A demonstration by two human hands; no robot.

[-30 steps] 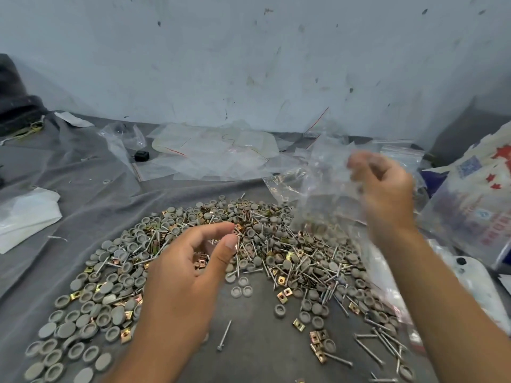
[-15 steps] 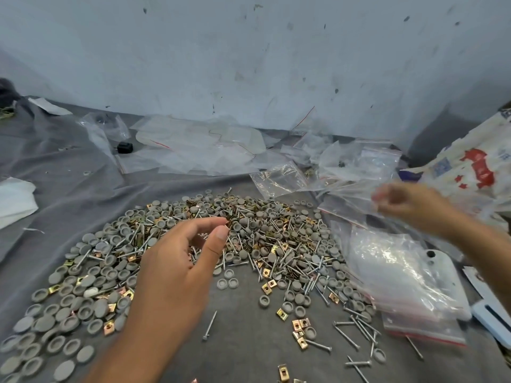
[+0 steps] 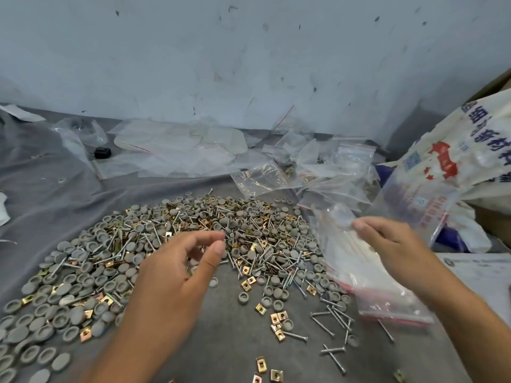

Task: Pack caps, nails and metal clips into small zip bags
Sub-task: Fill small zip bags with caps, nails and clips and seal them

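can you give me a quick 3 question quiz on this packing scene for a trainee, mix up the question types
1. True or false: the right hand is on the stack of zip bags.
2. Multiple choice: the left hand hovers above A) a white sack, B) the pile of caps, nails and clips, C) a small black object.
3. Fill in: the closure strips on the stacked zip bags are ___ in colour.

Key
1. True; its fingers pinch the top bag.
2. B
3. Red
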